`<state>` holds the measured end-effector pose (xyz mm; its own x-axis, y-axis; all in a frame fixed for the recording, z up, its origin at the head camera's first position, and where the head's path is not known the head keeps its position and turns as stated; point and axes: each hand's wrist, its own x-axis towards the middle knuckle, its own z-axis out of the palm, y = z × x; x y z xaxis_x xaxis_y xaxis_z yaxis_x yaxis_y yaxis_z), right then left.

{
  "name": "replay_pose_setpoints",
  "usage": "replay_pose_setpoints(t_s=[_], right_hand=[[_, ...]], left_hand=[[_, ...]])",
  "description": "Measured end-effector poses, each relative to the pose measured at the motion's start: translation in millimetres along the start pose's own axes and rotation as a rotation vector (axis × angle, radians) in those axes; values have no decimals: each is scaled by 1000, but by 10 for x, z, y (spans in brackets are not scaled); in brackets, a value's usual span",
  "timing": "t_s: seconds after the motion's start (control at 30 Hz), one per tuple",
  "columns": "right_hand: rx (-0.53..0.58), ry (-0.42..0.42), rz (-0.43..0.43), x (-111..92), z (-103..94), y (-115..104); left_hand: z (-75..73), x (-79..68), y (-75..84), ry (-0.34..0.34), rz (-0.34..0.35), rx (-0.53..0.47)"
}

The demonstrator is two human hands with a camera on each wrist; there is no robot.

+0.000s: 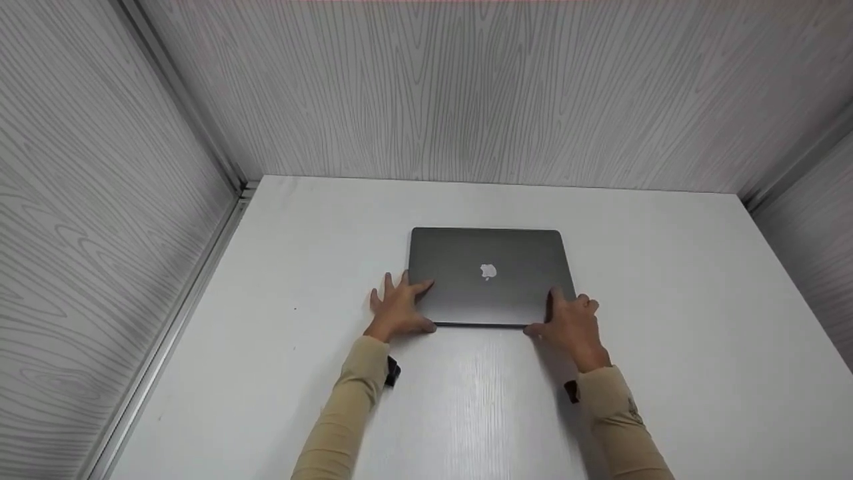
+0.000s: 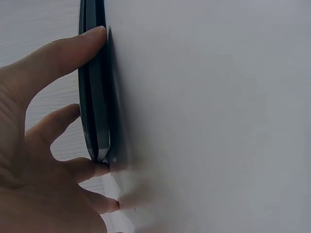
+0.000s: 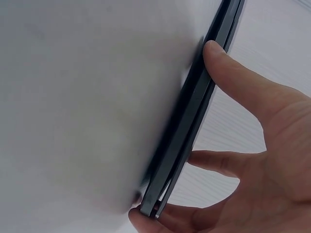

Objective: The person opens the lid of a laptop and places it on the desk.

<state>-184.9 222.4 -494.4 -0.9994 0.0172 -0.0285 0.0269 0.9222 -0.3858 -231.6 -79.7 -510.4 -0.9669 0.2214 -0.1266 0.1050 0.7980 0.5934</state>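
Note:
A closed grey laptop with a white apple logo lies on the white table, its front edge toward me. My left hand is at its left front corner, fingers spread. The left thumb touches the front edge, the index finger rests on the lid, and other fingertips reach the side and table. At the right front corner my right hand holds the laptop. Its thumb lies against the front edge and the index finger touches the lid. The remaining fingers curl round the right side, tips partly hidden.
The white table extends around the laptop. A wood-grain panel rises along its back edge, with further panels at left and right. A metal rail follows the left side. Dark wrist devices show below both hands.

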Motion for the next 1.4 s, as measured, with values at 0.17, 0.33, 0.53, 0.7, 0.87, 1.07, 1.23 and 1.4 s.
replay_pose_setpoints(t_s=[0.17, 0.33, 0.53, 0.7, 0.87, 1.07, 1.23, 1.4], right_hand=[[-12, 3, -12, -14, -3, 11], [-10, -30, -10, -17, 6, 14], [-57, -22, -45, -13, 27, 7], [-78, -31, -68, 23, 47, -6], [-76, -73, -38, 47, 7, 18], [-21, -159, -19, 34, -93, 95], [24, -225, -44, 40, -174, 148], [-14, -276, -105, 117, -219, 171]], left_hand=[[-13, 22, -2, -24, 5, 28], [-46, 47, -27, -26, 23, 98], [-76, 1, -80, -55, 39, 130], [-112, -30, -106, -59, 23, 160], [-88, -49, -47, -90, 11, 181], [-41, -72, 70, -140, -17, 319], [-35, -116, 102, -113, 19, 410], [-66, -128, 124, -90, 63, 393]])
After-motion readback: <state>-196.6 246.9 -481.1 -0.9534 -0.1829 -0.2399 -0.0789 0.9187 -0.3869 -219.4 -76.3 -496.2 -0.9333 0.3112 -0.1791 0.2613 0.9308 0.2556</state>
